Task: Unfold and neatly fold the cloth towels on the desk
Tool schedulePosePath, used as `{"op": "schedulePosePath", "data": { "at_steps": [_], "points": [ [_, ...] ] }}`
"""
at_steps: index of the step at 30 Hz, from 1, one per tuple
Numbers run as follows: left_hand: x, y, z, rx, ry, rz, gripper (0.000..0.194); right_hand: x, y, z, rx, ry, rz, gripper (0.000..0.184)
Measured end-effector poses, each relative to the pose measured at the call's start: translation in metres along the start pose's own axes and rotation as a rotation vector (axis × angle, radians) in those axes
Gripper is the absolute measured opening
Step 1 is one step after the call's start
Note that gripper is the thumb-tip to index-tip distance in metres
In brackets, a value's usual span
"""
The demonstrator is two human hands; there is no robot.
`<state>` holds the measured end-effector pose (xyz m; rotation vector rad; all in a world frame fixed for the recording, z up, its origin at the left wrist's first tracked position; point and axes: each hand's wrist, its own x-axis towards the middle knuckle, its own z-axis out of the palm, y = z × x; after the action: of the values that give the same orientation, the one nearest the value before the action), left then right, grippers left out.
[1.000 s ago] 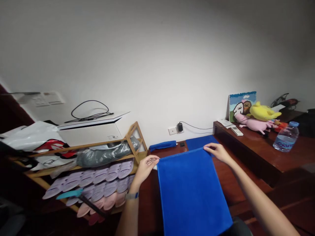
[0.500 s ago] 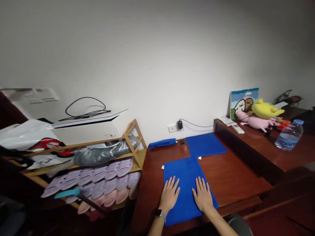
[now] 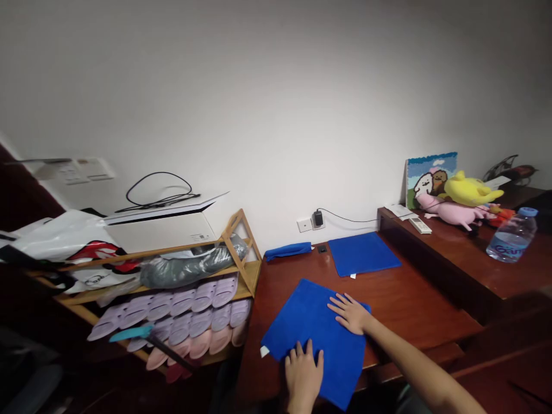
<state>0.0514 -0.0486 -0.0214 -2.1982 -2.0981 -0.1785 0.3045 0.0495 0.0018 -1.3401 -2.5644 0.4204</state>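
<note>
A blue cloth (image 3: 297,316) lies flat and turned at an angle on the reddish-brown desk (image 3: 414,299), a white tag at its left corner. Flat on its near part rests my left hand (image 3: 304,371), fingers spread. My right hand (image 3: 349,313) presses on the cloth's right side, its fingers stretched out to the left. Farther back, a second blue cloth (image 3: 362,253) is laid flat with a small white tag at its front edge. A rolled or folded blue cloth (image 3: 288,250) sits along the wall at the desk's back left.
Left of the desk stands a wooden rack (image 3: 248,276) with lilac slippers (image 3: 181,305) and pink ones. On the raised desk section at right are a water bottle (image 3: 513,236), plush toys (image 3: 452,211), a remote (image 3: 420,225) and a picture (image 3: 431,178). A charger (image 3: 318,217) is plugged into the wall.
The near blue cloth has turned counter-clockwise, its tagged corner swinging left and toward me. My left hand has moved nearer to me, my right hand slightly farther away. The view has shifted a little.
</note>
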Motion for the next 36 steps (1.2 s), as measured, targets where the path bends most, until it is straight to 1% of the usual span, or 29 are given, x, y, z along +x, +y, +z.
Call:
{"op": "schedulePosePath", "data": {
  "at_steps": [1,2,3,5,6,7,8,9,10,12,14,17,18,20,22,24,27,29,32,34,36],
  "points": [
    [0.001,0.000,-0.003,-0.021,0.018,0.034,0.051,0.003,-0.002,0.000,-0.019,0.033,0.019,0.058],
    [0.006,-0.001,-0.006,-0.048,0.044,0.081,0.048,0.003,-0.006,0.005,-0.043,0.090,0.081,0.059],
    [0.015,-0.002,-0.009,-0.080,0.071,0.139,0.047,0.002,-0.013,0.014,-0.065,0.159,0.182,0.060],
    [0.040,-0.006,-0.012,-0.144,0.098,0.277,0.049,-0.006,-0.030,0.040,-0.094,0.270,0.439,0.065],
    [0.055,-0.007,-0.013,-0.171,0.088,0.352,0.051,-0.011,-0.038,0.054,-0.096,0.287,0.560,0.068],
    [0.068,-0.008,-0.012,-0.191,0.065,0.420,0.052,-0.017,-0.045,0.066,-0.093,0.276,0.651,0.071],
    [0.080,-0.008,-0.010,-0.204,0.036,0.473,0.054,-0.022,-0.049,0.076,-0.086,0.250,0.708,0.075],
    [0.089,-0.007,-0.007,-0.210,0.006,0.504,0.054,-0.027,-0.050,0.082,-0.079,0.222,0.737,0.078],
    [0.095,-0.004,-0.002,-0.211,-0.021,0.508,0.055,-0.030,-0.048,0.084,-0.074,0.201,0.743,0.080],
    [0.098,0.006,0.008,-0.202,-0.044,0.443,0.055,-0.030,-0.038,0.076,-0.068,0.175,0.718,0.080],
    [0.091,0.021,0.020,-0.182,-0.020,0.311,0.056,-0.026,-0.021,0.058,-0.062,0.146,0.658,0.079],
    [0.075,0.046,0.032,-0.148,0.031,0.112,0.059,-0.019,0.007,0.027,-0.041,0.084,0.499,0.077],
    [0.071,0.053,0.034,-0.143,0.033,0.074,0.061,-0.017,0.016,0.019,-0.030,0.059,0.441,0.078],
    [0.068,0.059,0.034,-0.143,0.011,0.049,0.063,-0.016,0.032,0.005,-0.006,0.001,0.345,0.079],
    [0.072,0.054,0.031,-0.142,-0.006,0.075,0.063,-0.015,0.044,-0.003,0.014,-0.047,0.286,0.078],
    [0.080,0.040,0.027,-0.133,-0.009,0.109,0.061,-0.013,0.052,-0.008,0.029,-0.087,0.263,0.075],
    [0.093,0.017,0.023,-0.137,-0.013,0.128,0.062,-0.004,0.059,-0.009,0.054,-0.133,0.289,0.075],
    [0.098,0.008,0.023,-0.146,-0.012,0.124,0.063,0.004,0.060,-0.005,0.072,-0.129,0.351,0.075],
    [0.099,0.009,0.022,-0.150,0.002,0.102,0.063,0.017,0.057,0.002,0.046,-0.044,0.470,0.075],
    [0.097,0.014,0.021,-0.144,0.005,0.074,0.062,0.024,0.056,0.006,0.009,0.004,0.507,0.077],
    [0.094,0.018,0.021,-0.133,0.002,0.047,0.061,0.029,0.057,0.009,-0.016,0.014,0.523,0.077]
  ]
}}
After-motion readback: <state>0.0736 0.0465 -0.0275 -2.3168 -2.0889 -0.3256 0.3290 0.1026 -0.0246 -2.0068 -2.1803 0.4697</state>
